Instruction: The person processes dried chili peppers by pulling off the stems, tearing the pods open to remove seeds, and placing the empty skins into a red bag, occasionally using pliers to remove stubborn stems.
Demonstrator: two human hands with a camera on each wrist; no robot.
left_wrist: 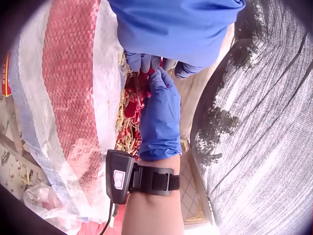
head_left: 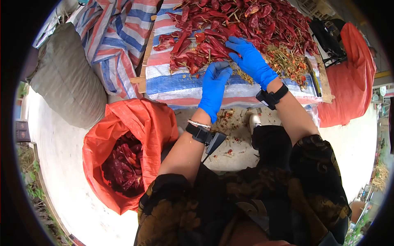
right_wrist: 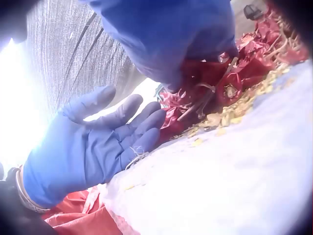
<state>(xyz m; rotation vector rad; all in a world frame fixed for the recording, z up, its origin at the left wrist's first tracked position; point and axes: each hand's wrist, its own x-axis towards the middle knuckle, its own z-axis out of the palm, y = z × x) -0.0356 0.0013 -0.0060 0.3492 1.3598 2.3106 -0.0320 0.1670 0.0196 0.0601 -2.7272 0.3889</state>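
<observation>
Both hands wear blue gloves at the near side of a heap of dried red chili peppers (head_left: 217, 43). My left hand (head_left: 217, 76) is at the heap's near edge; the right wrist view shows its palm turned up, fingers loosely extended and nothing in them. Reaching onto the peppers, my right hand (head_left: 251, 61) has its fingers stretched forward and thumb apart, touching the heap. In the right wrist view its fingertips are hidden behind the glove, above a chili pepper (right_wrist: 230, 88) with a stem. Pale stems and seeds (head_left: 283, 61) lie beside the right wrist.
A striped woven sheet (head_left: 164, 84) covers the low table. An open red sack (head_left: 154, 123) of chili peppers stands at left, near a full grey sack (head_left: 67, 78). Another red sack (head_left: 349, 90) is at right. Scraps (head_left: 230, 123) litter the floor near a shoe (head_left: 255, 120).
</observation>
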